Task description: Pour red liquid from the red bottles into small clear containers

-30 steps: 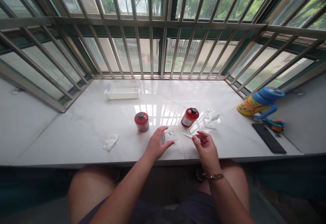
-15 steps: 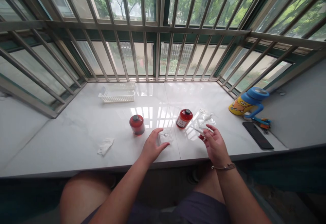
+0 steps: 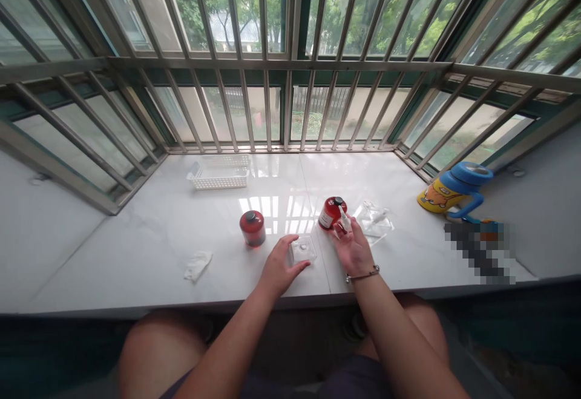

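My left hand (image 3: 278,270) has its thumb and fingers on either side of a small clear plastic box (image 3: 302,251) on the counter. A small round, clear thing shows in the box's middle. My right hand (image 3: 354,251), palm partly up, holds a slim white tube with a pointed tip (image 3: 345,220) in its fingers. The tube is in front of a red bottle with a black cap (image 3: 327,214) and a pale label. To the left of the box stands a second red bottle (image 3: 252,228), also black-capped. Clear plastic packaging (image 3: 377,220) lies right of my right hand.
A white perforated basket (image 3: 219,180) sits at the back left, and a crumpled white tissue (image 3: 198,266) lies at the front left. At the right stand a blue and yellow bottle (image 3: 447,190) and a blurred-out dark item (image 3: 479,257). Metal bars (image 3: 290,66) line the window behind.
My right hand has moved left with the white tube, from beside the packaging to in front of the right red bottle, and its palm has turned upward. My left hand stays at the box.
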Demonstrator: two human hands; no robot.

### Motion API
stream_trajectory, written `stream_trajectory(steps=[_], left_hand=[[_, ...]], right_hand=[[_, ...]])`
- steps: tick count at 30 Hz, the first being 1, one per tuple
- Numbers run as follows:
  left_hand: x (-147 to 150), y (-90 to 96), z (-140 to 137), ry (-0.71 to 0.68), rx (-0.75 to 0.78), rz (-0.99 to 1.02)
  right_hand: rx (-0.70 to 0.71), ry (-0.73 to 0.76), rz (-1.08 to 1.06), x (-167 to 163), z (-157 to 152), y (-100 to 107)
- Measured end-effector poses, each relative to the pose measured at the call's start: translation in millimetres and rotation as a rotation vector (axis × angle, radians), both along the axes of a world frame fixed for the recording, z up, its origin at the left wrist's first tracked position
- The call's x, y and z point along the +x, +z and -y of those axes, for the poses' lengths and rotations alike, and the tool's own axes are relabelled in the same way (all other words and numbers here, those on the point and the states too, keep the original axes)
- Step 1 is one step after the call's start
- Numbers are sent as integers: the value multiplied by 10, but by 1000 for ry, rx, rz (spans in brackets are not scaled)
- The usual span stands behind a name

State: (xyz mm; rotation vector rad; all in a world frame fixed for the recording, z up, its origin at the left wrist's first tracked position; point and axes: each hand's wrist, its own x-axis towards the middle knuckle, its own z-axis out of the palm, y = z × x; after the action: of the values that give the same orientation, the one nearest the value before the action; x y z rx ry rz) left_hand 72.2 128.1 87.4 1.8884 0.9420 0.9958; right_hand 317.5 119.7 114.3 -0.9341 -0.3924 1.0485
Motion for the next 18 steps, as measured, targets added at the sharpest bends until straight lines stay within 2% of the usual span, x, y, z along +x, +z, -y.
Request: stream_trajectory(steps=[10, 18], left_hand=[[6, -11, 12, 0, -7, 15], [3, 25, 14, -3, -1, 26]], right_hand=[[-77, 205, -111, 162, -544, -14], [-118, 359, -113, -45, -1058, -6]])
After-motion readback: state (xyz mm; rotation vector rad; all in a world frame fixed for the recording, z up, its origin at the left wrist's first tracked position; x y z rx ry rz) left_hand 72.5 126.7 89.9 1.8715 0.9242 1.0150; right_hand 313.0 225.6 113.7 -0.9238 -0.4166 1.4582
